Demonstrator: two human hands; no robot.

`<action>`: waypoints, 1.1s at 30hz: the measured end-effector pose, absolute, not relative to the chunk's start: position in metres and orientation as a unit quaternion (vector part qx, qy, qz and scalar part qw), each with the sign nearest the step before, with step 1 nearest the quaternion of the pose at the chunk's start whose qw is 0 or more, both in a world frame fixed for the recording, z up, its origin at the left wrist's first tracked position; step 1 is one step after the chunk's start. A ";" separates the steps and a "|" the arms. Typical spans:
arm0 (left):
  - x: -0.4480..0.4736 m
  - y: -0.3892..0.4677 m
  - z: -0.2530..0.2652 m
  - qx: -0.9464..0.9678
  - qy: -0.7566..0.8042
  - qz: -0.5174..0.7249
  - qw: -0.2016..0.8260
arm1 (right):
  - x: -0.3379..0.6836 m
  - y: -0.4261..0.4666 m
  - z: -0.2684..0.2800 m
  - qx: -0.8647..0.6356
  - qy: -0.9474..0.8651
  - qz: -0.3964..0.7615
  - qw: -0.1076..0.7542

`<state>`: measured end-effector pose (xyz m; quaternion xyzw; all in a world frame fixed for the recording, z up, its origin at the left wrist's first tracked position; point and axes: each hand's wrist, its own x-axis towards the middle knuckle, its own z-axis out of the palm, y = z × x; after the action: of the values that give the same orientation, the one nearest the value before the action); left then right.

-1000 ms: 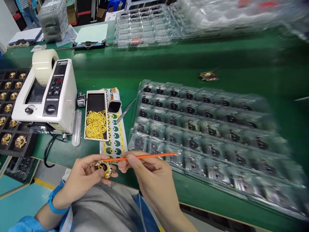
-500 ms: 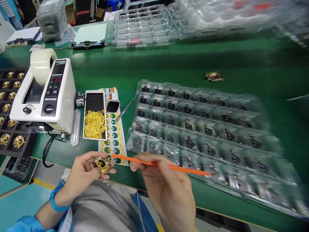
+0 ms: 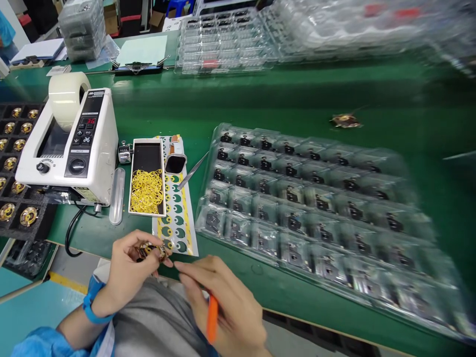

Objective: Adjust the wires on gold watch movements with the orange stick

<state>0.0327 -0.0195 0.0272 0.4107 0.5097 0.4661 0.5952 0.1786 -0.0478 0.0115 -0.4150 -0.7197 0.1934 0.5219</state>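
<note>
My left hand (image 3: pixel 128 270), low in the head view, pinches a small round gold-and-black part (image 3: pixel 151 251) between thumb and fingers. Its edge is turned up, and the fingers cover some of it. Just to the right, my right hand (image 3: pixel 226 302) is closed around an orange pointed stick (image 3: pixel 212 320). Only the stick's back section shows below the palm; the rest is hidden by the fingers. The right fingertips are close to the gold part, but whether they touch it I cannot tell. A sticker sheet (image 3: pixel 178 218) with yellow ring shapes lies just beyond both hands.
A white box (image 3: pixel 148 214) holds yellow rings (image 3: pixel 146 191). Nearby are a smartwatch (image 3: pixel 175 163), tweezers (image 3: pixel 193 171) and a white tape dispenser (image 3: pixel 92 158). A clear tray (image 3: pixel 275 260) of black parts spreads across the right. Gold parts sit in a black foam tray (image 3: pixel 40 228).
My right hand has moved left and turned, so the orange stick now points down toward me instead of lying across. The gold part has tilted in my left hand.
</note>
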 end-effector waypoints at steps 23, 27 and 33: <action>0.013 -0.046 0.007 0.626 0.491 0.427 0.431 | 0.159 -0.029 0.016 -0.421 -0.688 0.341 0.482; 0.011 -0.042 0.003 0.550 0.513 0.447 0.485 | 0.156 -0.023 0.027 -0.372 -0.663 0.454 0.465; 0.013 -0.033 0.006 0.415 0.518 0.491 0.564 | 0.157 0.017 0.021 -0.523 -0.676 0.291 0.430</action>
<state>0.0133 -0.0327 0.0064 0.4145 0.5184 0.4910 0.5643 0.1574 0.0170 0.0209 -0.5229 -0.6759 0.2908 0.4302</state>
